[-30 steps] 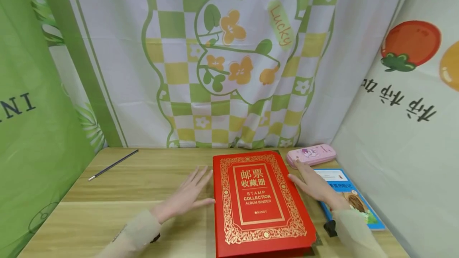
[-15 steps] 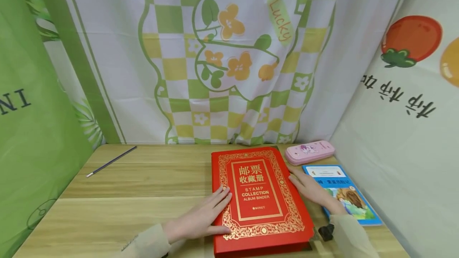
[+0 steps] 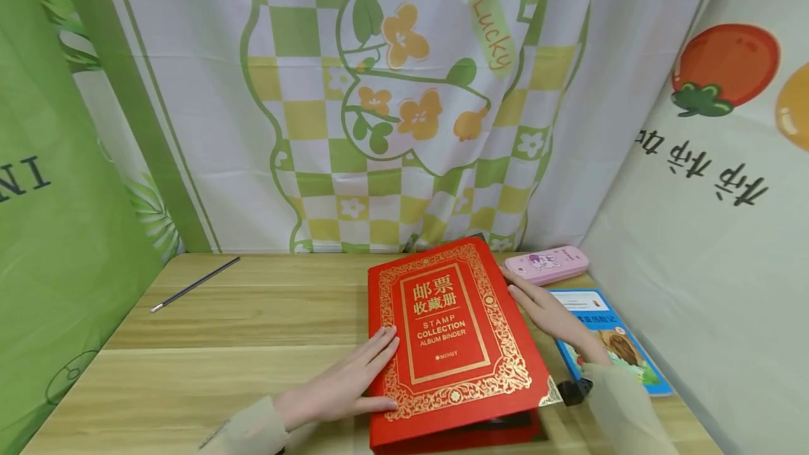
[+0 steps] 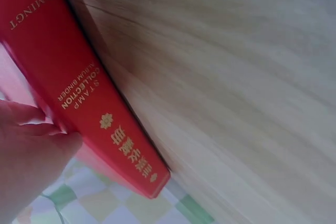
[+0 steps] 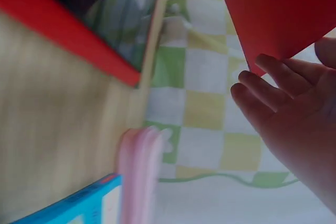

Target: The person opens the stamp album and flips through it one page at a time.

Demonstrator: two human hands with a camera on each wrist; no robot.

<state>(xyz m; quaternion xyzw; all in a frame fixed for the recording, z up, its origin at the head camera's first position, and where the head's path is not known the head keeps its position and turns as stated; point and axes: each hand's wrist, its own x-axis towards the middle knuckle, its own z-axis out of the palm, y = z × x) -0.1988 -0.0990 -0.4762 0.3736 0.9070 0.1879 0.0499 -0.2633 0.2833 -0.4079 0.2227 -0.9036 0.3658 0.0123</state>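
A red stamp collection album binder (image 3: 442,343) with gold print lies on the table, its front cover raised at the right side. My left hand (image 3: 344,381) rests with extended fingers on the cover's left border. In the left wrist view, the left thumb (image 4: 63,142) touches the red spine (image 4: 86,85). At the cover's lifted right edge is my right hand (image 3: 556,314). In the right wrist view, its nearly straight fingers (image 5: 268,90) touch the underside of the cover (image 5: 283,14). Below, a dark glossy inner page (image 5: 123,19) shows.
A pink pencil case (image 3: 546,265) stands behind the right hand. The blue picture book (image 3: 622,343) lies under the right forearm, partly covered. A dark pencil (image 3: 196,284) lies on the wooden table (image 3: 253,328) at the far left. Patterned cloth (image 3: 329,160) hangs behind the table.
My left hand has come onto the cover from the table side. The right hand has risen along the right edge, and the album's cover has lifted from lying flat to tilted.
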